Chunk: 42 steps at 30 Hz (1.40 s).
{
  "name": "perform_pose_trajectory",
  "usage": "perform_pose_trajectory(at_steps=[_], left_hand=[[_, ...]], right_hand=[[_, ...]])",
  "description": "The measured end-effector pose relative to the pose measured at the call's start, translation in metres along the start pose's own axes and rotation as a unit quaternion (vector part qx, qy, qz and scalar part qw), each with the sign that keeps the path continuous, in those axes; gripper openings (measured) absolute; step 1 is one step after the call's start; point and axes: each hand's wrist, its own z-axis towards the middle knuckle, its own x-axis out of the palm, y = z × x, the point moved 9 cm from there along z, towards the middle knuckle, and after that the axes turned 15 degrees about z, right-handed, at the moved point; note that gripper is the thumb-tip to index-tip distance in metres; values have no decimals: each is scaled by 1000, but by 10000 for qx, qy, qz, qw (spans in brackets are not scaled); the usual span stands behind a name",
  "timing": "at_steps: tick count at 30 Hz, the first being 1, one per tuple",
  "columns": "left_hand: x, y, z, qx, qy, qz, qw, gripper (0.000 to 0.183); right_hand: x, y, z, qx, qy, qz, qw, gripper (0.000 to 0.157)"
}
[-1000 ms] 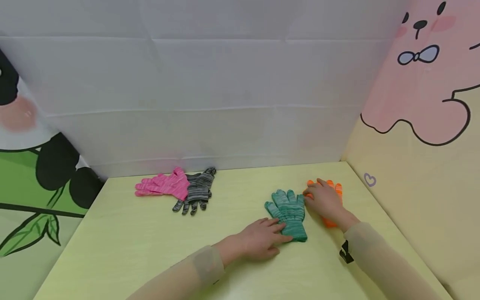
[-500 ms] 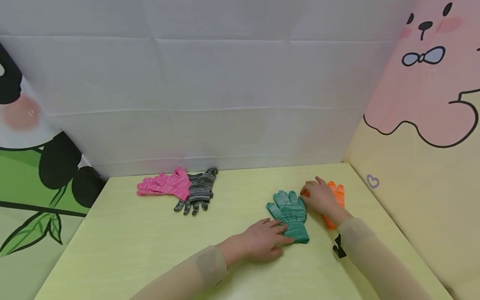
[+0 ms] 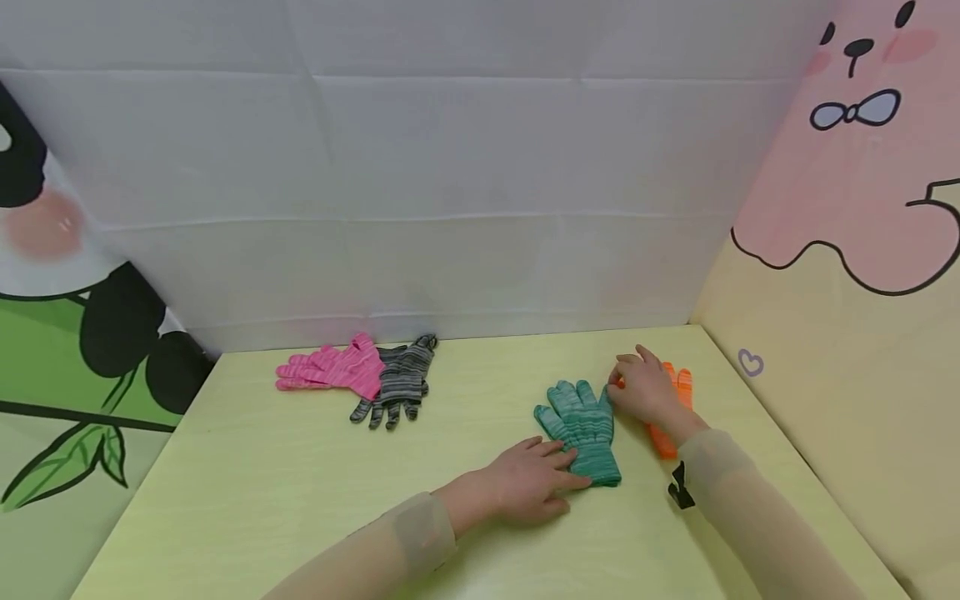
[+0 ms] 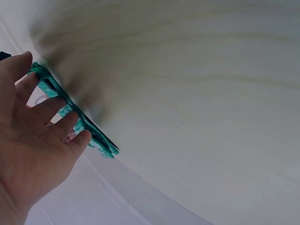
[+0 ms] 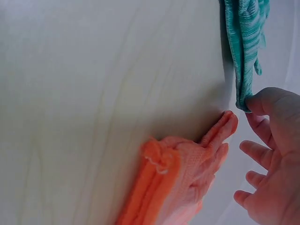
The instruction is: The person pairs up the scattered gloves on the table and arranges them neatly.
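A teal-green striped knit glove lies on the table, fingers pointing away from me. My left hand rests with spread, nearly straight fingers at its cuff, which the left wrist view shows right behind the fingertips. With thumb and index finger, my right hand pinches the tip of the glove's rightmost finger; the right wrist view shows this pinch on the green glove. The right hand's other fingers are apart from it. Partly hidden under the right hand and wrist is an orange glove, close to the green one.
At the back left of the pale yellow table, a pink glove overlaps a grey-and-black striped glove. A white sheet rises behind the table. A printed panel stands along the right side.
My right hand has shifted slightly left off the orange glove and has taken the green glove's outer finger in a pinch. The left hand stays at the cuff. The head view has shifted a little.
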Motion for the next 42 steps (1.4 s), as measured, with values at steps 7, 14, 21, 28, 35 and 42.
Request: perform_pose_trajectory(at_steps=[7, 14, 21, 28, 35, 42], left_hand=[[0, 0, 0, 6, -34, 70, 10000, 50], [1, 1, 0, 27, -18, 9, 10000, 50], [1, 1, -2, 52, -36, -107, 9999, 50], [1, 1, -2, 50, -15, -79, 10000, 50], [0, 1, -2, 67, 17, -43, 10000, 51], [2, 1, -1, 80, 0, 11, 10000, 51]], right_hand=[[4, 4, -1, -7, 158, -230, 9996, 9], [4, 12, 2, -202, 88, 174, 9996, 14], [13, 20, 12, -278, 252, 727, 9966, 19], [14, 20, 17, -235, 58, 1120, 9934, 11], [16, 16, 19, -152, 262, 1406, 9896, 13], [22, 20, 20, -314, 354, 835, 9954, 9]])
